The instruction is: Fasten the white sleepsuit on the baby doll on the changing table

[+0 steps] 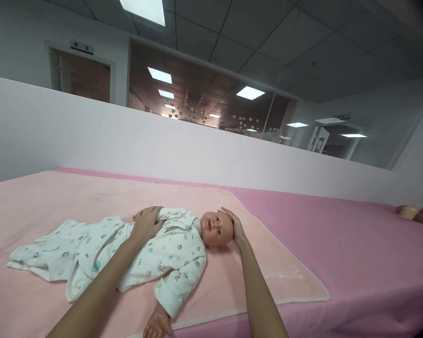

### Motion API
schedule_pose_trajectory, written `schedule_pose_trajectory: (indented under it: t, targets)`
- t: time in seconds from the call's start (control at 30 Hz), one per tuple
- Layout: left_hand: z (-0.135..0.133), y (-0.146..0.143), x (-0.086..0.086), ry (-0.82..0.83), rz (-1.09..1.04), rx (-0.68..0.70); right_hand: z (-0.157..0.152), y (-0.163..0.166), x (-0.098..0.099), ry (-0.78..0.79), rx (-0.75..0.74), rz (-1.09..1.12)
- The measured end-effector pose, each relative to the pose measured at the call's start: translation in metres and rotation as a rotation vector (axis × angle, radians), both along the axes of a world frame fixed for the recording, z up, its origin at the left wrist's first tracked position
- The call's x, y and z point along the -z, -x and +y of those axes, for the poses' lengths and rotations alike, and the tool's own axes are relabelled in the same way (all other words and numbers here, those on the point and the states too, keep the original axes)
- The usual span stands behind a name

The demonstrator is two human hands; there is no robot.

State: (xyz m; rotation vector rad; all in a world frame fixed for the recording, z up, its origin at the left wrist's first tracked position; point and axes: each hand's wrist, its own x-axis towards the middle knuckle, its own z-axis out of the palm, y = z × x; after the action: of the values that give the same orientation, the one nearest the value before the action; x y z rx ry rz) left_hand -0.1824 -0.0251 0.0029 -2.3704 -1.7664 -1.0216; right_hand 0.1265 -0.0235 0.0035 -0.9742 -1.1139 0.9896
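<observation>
A baby doll (pixel 169 249) lies on its back on a peach mat (pixel 289 277), its head to the right. It wears a white, printed outfit whose trouser legs (pixel 70 251) spread flat to the left. My left hand (pixel 148 224) lies flat across the doll's belly by its far sleeve, fingers extended. At the crown of the doll's head (pixel 215 229), my right hand (pixel 234 224) rests with its fingers stretched along the far side; its palm side is hidden. The doll's near hand (pixel 157 324) sticks out from its cuff towards the mat's front edge.
Pink cloth (pixel 356 244) covers the surface under the mat. A white low wall (pixel 197 155) runs along the back, with a glass window (pixel 211 98) above it. At the far right edge lies part of another doll-like object (pixel 414 213).
</observation>
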Motion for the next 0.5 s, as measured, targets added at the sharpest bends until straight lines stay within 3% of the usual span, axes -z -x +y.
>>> schedule_pose_trajectory:
  t: [0.17, 0.33, 0.4, 0.5]
  targets:
    - [-0.006, -0.006, -0.008, 0.065, -0.154, 0.075, 0.003, 0.006, -0.005, -0.105, 0.278, -0.152]
    - [-0.019, -0.019, -0.015, 0.168, -0.245, 0.454, -0.012, 0.025, -0.004, -0.277, 0.498, -0.290]
    - [-0.021, -0.023, -0.015, 0.203, -0.278, 0.524, -0.022, 0.045, 0.001, -0.380, 0.489, -0.426]
    - [-0.019, -0.025, -0.013, 0.170, -0.344, 0.484, -0.033, 0.085, 0.010, -0.593, 0.226, -0.874]
